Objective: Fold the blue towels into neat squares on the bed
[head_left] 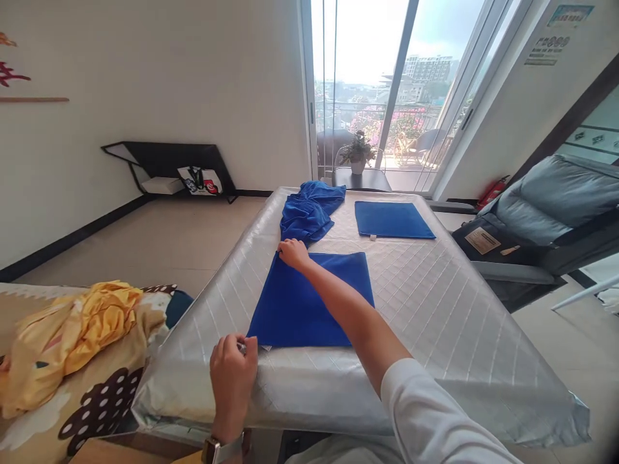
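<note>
A flat, square blue cloth with a small white tag lies on the silver quilted table cover. My left hand, with a watch on its wrist, is closed on the cloth's near left corner. Reaching across the cloth, my right hand pinches its far left corner, and the forearm hides part of the right side. Just beyond that hand is a crumpled pile of blue fabric. A neatly flat blue piece with a white tag lies at the far right.
The table cover drapes over the table edges. Left of it, a yellow cloth lies on patterned bedding. A grey recliner stands at right. Behind the table are a potted plant and a sliding glass door.
</note>
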Tool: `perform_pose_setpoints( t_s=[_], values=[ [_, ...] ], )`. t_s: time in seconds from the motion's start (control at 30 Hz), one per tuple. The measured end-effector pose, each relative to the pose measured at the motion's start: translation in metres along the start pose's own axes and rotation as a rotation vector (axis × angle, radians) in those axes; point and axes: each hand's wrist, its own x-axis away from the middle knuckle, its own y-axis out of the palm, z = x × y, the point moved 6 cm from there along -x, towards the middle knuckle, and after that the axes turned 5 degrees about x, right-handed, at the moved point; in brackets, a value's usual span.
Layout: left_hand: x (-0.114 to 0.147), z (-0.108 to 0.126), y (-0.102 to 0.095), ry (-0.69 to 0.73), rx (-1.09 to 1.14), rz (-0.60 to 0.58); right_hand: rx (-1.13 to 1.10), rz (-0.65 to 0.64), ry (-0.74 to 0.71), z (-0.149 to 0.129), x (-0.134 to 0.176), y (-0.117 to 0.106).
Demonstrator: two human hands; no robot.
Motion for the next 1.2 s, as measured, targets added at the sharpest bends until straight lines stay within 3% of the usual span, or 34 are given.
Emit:
perform_pose_setpoints(
  t_s=[0.13,0.37,0.57,0.67,0.8,1.03,1.1,1.2],
  values=[
    [-0.003,0.000,0.010,0.101,-0.147,-0.052,0.042,-0.012,-0.010,0.000,-0.008,0.017],
    [-0.003,0.003,0.016,0.097,-0.206,-0.060,0.038,-0.019,-0.021,-0.001,-0.013,0.029],
    [-0.005,-0.012,0.024,0.021,-0.148,-0.161,-0.127,0.079,-0.004,0.004,-0.009,0.017],
    [-0.014,-0.026,0.031,-0.057,-0.069,-0.285,-0.249,0.213,-0.045,0.013,0.008,-0.015],
    [-0.025,-0.032,0.033,-0.176,0.116,-0.384,-0.357,0.444,-0.152,0.031,0.057,-0.079],
    [-0.033,0.007,-0.012,-0.210,0.198,-0.172,-0.347,0.624,-0.276,0.055,0.170,-0.180],
    [-0.044,0.033,-0.036,-0.088,0.179,-0.074,-0.350,0.687,-0.245,0.063,0.199,-0.204],
    [-0.064,0.087,-0.081,0.283,0.135,0.140,-0.353,0.817,-0.161,0.079,0.238,-0.239]
  ],
)
